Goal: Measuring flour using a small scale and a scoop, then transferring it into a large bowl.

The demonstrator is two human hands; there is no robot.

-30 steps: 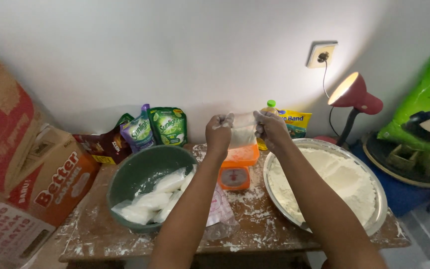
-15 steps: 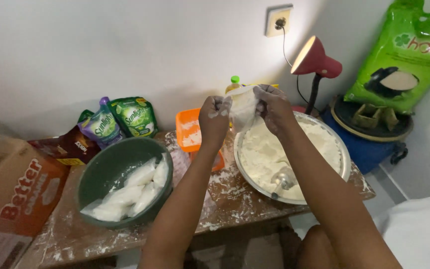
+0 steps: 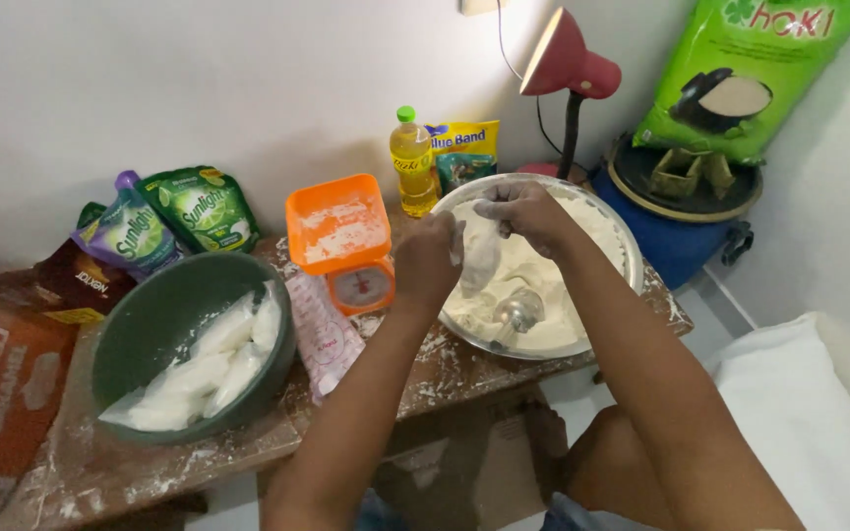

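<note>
Your left hand (image 3: 428, 258) and right hand (image 3: 525, 211) meet over the wide metal basin (image 3: 614, 221) of white flour, and between them you hold a small clear plastic bag (image 3: 481, 258) partly filled with flour; the fingers of both hands are pinched on its upper edge, so the bag hangs down just above the flour heap. A metal scoop (image 3: 518, 312) lies in the flour below the bag. Just left of the basin stands an orange kitchen scale (image 3: 341, 241) with a floury tray on top, and a stack of flat plastic bags (image 3: 322, 334) lies on the worktop (image 3: 81, 462) in front of it. Further left sits a green bowl (image 3: 164, 310) holding several filled white bags (image 3: 204, 364). Behind the basin, against the wall, stand a yellow oil bottle (image 3: 412, 165) with a green cap and a yellow pouch (image 3: 464, 149). A red desk lamp (image 3: 568, 69) leans over the basin from the back.
</note>
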